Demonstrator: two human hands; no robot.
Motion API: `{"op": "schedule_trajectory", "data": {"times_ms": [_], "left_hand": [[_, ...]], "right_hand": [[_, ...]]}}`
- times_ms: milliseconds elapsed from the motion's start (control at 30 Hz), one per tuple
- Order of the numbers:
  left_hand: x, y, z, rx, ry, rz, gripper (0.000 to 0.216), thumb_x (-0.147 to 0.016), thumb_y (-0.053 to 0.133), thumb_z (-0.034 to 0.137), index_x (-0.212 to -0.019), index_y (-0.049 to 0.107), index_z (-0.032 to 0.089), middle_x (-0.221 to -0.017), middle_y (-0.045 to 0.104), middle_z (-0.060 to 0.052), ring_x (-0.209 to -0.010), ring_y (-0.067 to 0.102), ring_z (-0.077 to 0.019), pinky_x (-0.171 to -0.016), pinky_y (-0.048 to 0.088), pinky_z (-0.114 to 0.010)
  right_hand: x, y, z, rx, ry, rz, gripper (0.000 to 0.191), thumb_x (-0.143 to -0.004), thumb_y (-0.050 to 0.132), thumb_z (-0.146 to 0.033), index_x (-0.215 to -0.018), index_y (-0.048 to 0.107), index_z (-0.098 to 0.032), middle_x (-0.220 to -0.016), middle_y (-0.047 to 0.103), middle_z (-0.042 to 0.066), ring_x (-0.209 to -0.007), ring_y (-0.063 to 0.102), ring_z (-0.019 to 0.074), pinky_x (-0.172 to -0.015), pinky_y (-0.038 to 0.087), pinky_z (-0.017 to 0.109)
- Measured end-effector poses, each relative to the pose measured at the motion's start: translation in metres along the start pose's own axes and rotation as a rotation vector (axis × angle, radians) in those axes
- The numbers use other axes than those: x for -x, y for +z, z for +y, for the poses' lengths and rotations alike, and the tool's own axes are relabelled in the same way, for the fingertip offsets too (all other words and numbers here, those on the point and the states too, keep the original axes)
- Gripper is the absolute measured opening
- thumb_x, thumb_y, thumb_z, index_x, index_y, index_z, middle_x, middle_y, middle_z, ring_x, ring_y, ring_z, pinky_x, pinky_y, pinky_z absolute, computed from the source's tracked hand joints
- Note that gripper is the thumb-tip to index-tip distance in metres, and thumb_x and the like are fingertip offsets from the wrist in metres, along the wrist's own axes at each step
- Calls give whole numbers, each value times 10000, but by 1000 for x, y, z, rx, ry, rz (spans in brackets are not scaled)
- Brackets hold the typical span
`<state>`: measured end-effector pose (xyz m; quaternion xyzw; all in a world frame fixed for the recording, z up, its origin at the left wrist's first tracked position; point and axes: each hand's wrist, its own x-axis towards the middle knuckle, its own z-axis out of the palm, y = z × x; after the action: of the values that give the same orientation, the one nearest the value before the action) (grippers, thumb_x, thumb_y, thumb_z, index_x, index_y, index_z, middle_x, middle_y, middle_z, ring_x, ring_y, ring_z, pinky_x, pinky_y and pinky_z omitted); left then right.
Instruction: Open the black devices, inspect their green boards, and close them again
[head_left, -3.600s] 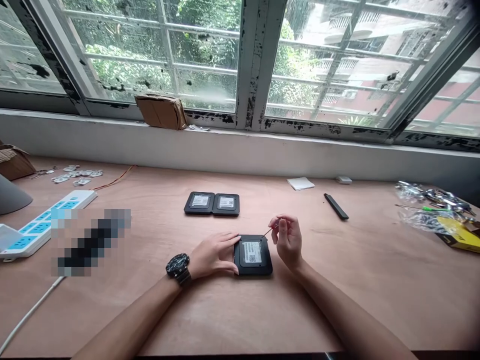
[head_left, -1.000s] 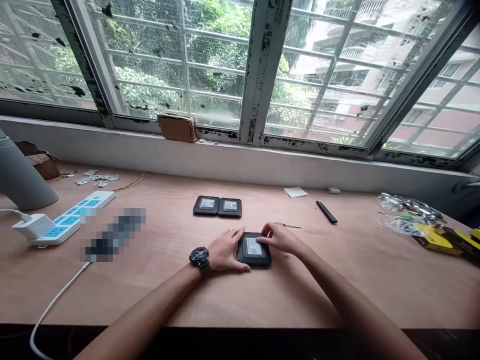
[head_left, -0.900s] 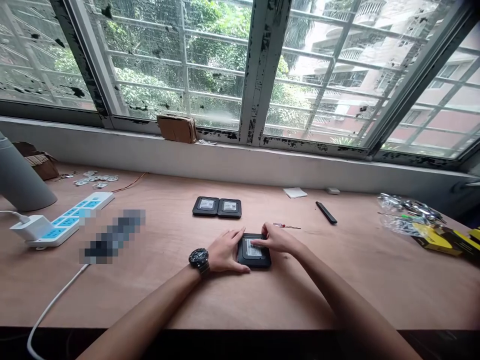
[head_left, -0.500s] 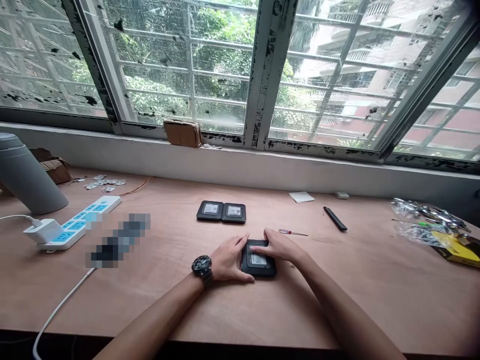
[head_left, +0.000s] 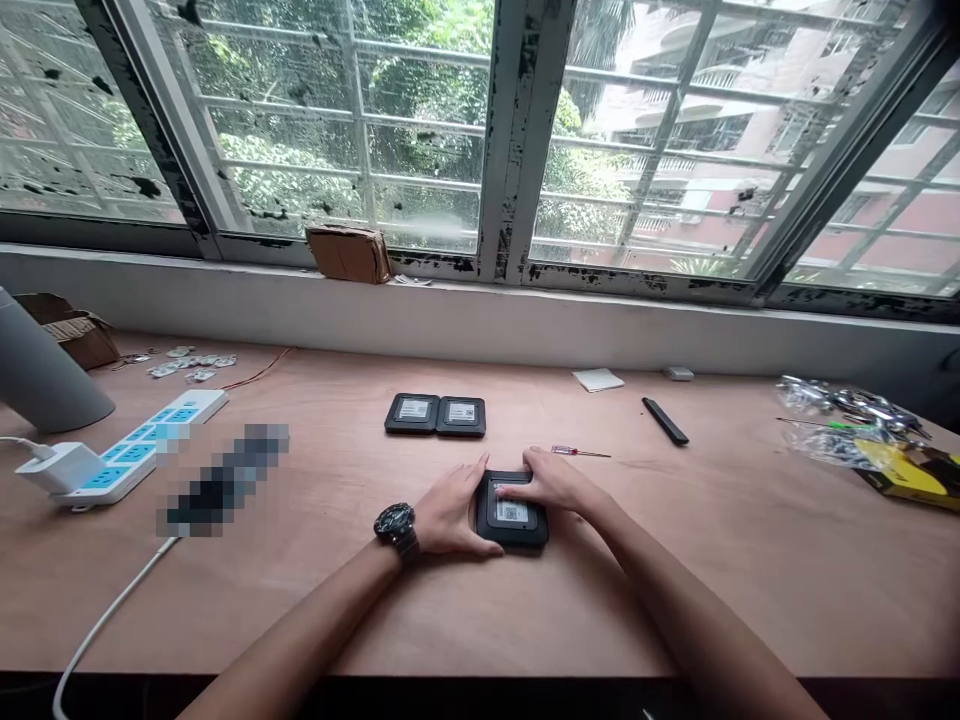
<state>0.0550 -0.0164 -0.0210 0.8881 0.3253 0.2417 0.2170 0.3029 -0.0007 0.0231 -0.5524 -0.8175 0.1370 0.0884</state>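
A flat black case (head_left: 517, 538) with a white label, like a small drive, lies on the wooden table between my hands. My left hand (head_left: 448, 510), with a black watch on the wrist, grips its left side, the thumb at the near corner and the fingers along the far left. My right hand (head_left: 559, 482) holds the far right part, its thumb laid over the top just above the label. Beyond them lies a pair of similar labelled black cases (head_left: 412, 411), side by side. A small red-handled screwdriver (head_left: 580, 453) rests behind my right hand.
A black bar-shaped tool (head_left: 665, 421), a white paper pad (head_left: 598, 380) and a small white block (head_left: 679, 374) lie farther back. Plastic bags (head_left: 844, 440) and a yellow box (head_left: 904, 478) are at right. A power strip (head_left: 161, 440) and grey cylinder (head_left: 49, 370) stand left.
The view has shifted slightly, so the scene sits a little farther left and up. Both hands keep their hold on the black case, which stays in its place on the table.
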Motion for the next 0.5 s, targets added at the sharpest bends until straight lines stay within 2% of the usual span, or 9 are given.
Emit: {"op": "schedule_trajectory", "data": {"times_ms": [333, 500], "left_hand": [[0, -3, 5, 12, -17, -33, 1360, -560, 876, 655, -1613, 167, 165, -1573, 377, -214, -1421, 390, -453, -1177, 333, -568], [0, -2, 2, 27, -7, -46, 1380, -558, 878, 659, -1619, 146, 166, -1610, 311, -215, -1457, 336, -442, -1200, 300, -564]], "right_hand": [[1, 4, 2, -60, 29, 1, 706, -706, 573, -894, -795, 611, -195, -926, 702, 112, -775, 641, 252, -663, 426, 325], [1, 0, -1, -130, 15, -34, 656, -750, 582, -850, -723, 620, -195, -876, 710, 102, -744, 637, 236, -639, 420, 319]]}}
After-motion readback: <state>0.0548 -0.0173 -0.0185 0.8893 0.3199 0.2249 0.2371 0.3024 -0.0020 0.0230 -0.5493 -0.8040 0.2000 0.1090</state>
